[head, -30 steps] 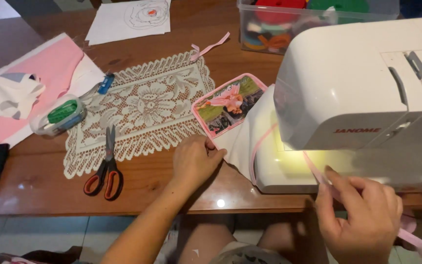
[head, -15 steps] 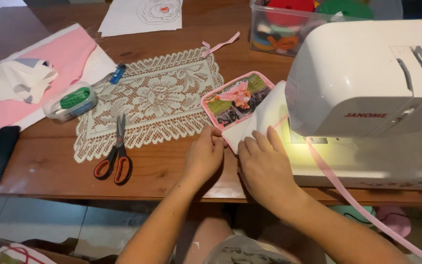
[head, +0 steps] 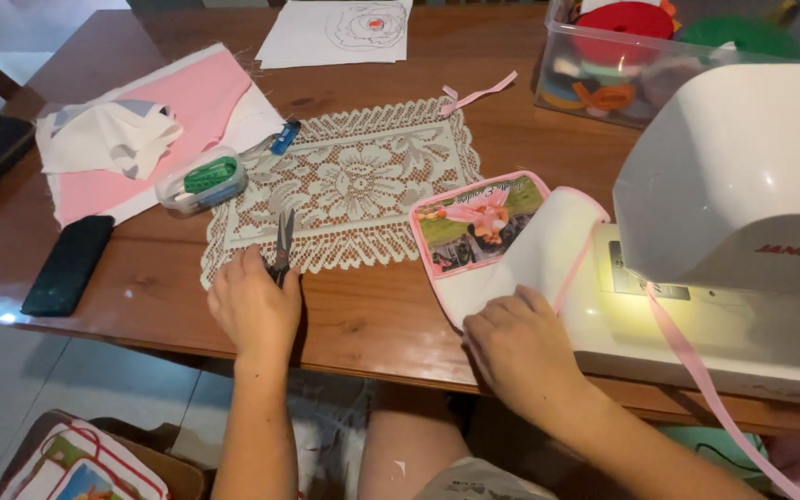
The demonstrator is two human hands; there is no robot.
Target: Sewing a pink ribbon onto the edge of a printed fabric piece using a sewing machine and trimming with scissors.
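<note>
Left hand [head: 254, 310] closes over the handles of dark metal scissors [head: 282, 243], blades pointing far across the cream lace mat [head: 354, 181], while right hand [head: 518, 347] presses flat, open, on pink-edged white fabric [head: 530, 255] beside it.

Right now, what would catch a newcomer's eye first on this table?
Probably the big white sewing machine at the right, lit underneath, with a pink ribbon trailing off it. Beside it the right hand presses a pink-edged fabric piece, while the left hand covers the scissors lying on the cream lace mat.
</note>
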